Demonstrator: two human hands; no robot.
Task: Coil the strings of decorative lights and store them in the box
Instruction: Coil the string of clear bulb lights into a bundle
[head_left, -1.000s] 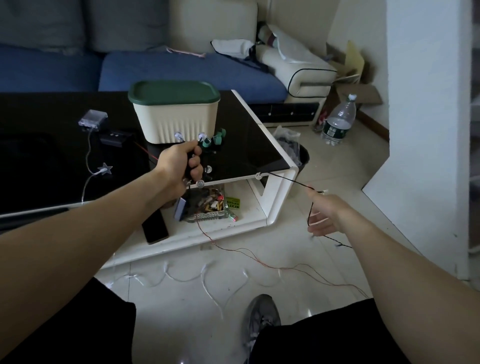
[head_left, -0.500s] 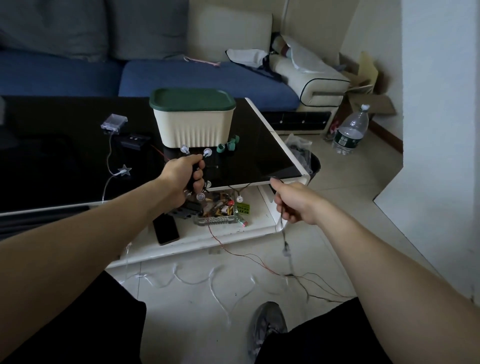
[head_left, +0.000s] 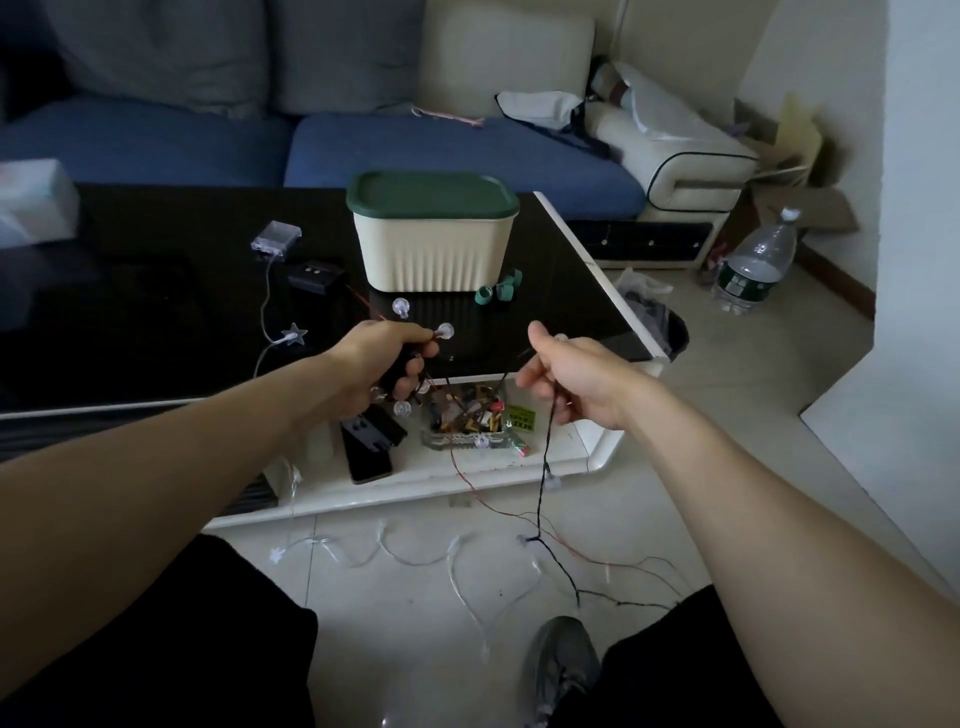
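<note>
My left hand (head_left: 382, 358) grips a coiled bundle of the black-wired light string, with clear round bulbs (head_left: 445, 331) sticking out of the fist. My right hand (head_left: 571, 376) pinches the same black wire (head_left: 545, 467), which hangs from it down to the floor. The cream box with a green lid (head_left: 434, 234) stands closed on the black table (head_left: 156, 338), just behind both hands. A white string with star lights (head_left: 295, 335) runs from a clear battery case (head_left: 275, 236) across the table. More white wire (head_left: 415, 556) and a thin red wire (head_left: 467, 483) lie on the floor.
A black battery pack (head_left: 316, 275) and green rings (head_left: 498, 291) lie beside the box. The lower shelf holds a tray of small parts (head_left: 475, 415) and a phone (head_left: 369, 460). A water bottle (head_left: 753, 260) stands on the floor at right. My shoe (head_left: 563, 665) is near the wires.
My right hand has come in from the far right toward the left hand, bringing the black wire with it. The left hand has kept hold of the coil.
</note>
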